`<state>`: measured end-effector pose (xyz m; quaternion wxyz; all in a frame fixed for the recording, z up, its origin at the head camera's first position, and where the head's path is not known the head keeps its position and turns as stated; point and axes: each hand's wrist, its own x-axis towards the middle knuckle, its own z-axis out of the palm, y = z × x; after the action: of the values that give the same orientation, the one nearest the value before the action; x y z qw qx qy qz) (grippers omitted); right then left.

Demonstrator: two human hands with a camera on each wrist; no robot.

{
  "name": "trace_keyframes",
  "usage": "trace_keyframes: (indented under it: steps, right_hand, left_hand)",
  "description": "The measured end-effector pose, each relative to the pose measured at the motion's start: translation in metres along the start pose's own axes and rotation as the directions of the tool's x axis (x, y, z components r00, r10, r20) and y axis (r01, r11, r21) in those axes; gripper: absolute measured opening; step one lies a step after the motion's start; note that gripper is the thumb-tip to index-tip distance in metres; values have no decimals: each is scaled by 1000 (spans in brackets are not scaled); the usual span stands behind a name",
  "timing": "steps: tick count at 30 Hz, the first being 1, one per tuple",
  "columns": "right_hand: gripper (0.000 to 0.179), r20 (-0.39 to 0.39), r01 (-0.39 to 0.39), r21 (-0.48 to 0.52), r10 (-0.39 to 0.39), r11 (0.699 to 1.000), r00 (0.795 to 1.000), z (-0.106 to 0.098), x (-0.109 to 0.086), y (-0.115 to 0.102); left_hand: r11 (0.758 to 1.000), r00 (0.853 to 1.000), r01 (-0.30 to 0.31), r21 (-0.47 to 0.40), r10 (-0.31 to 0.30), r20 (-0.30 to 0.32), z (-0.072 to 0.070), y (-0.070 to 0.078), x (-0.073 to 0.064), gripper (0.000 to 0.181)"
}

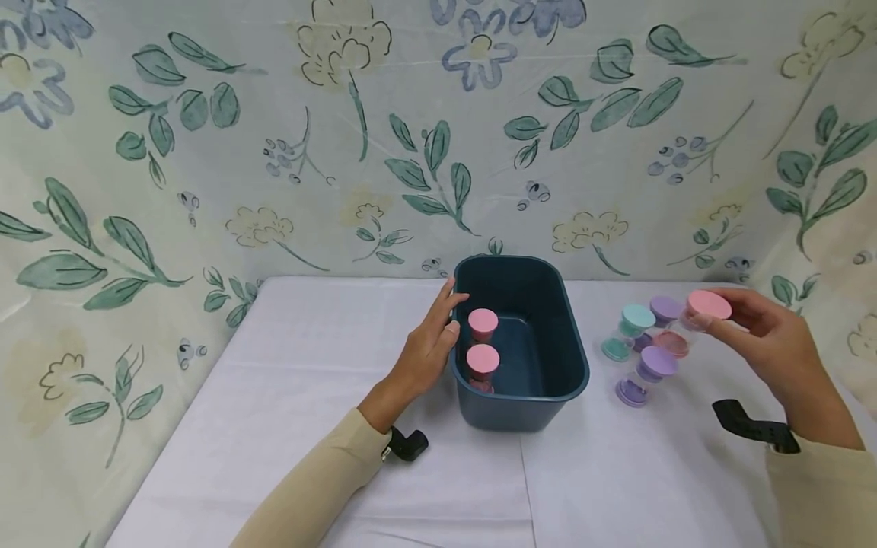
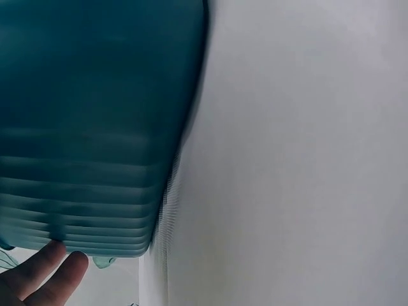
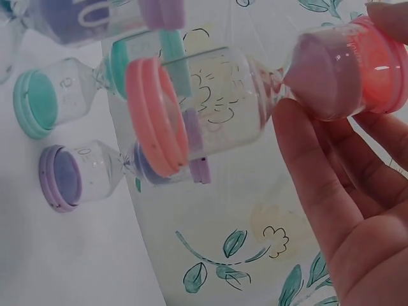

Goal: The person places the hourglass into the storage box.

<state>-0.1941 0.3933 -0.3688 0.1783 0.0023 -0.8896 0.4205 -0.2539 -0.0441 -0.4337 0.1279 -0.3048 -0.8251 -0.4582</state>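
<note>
My right hand (image 1: 777, 335) pinches a pink-capped sand timer (image 3: 325, 76) near its upper end. The right wrist view shows pink sand in its upper bulb, and its lower pink cap stands clear of the fingers. My left hand (image 1: 421, 354) lies along the left rim of a dark blue bin (image 1: 507, 415), fingers mostly straight; its fingertips (image 2: 70, 271) touch the ribbed outer wall in the left wrist view. Inside the bin, along its left side, stand two pink sand timers, one farther back (image 1: 483, 323) and one nearer (image 1: 483, 361).
Close to the held timer on the white-covered table (image 1: 274, 396) stand a teal sand timer (image 1: 637, 318), a purple sand timer (image 1: 658, 364) in front and another purple sand timer (image 1: 664, 308) behind. A floral cloth (image 1: 411, 152) hangs behind the table.
</note>
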Motion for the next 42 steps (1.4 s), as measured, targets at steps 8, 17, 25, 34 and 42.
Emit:
trace_keyframes:
  steps: [8,17,25,34,42]
  right_hand:
    - [47,-34,68,62,-66,996,997,2,2,-8]
    - [47,-82,107,76,-100,991,992,2,4,-16]
    - [47,-91,106,45,-101,993,991,-1,4,-28]
    - [41,-43,133,25,-132,991,990,1,6,-52]
    - [39,-1,189,70,-189,980,982,7,8,-63]
  left_hand:
    - [1000,1000,11,-3,-11,3,0,0,1,49]
    - [1000,1000,19,11,-19,-3,-1,2,1,49]
    - [1000,1000,18,11,-18,-5,-1,3,0,50]
    - [1000,1000,21,7,-21,-3,-1,4,-1,50]
    - [1000,1000,23,-1,-23,3,-2,5,-3,51]
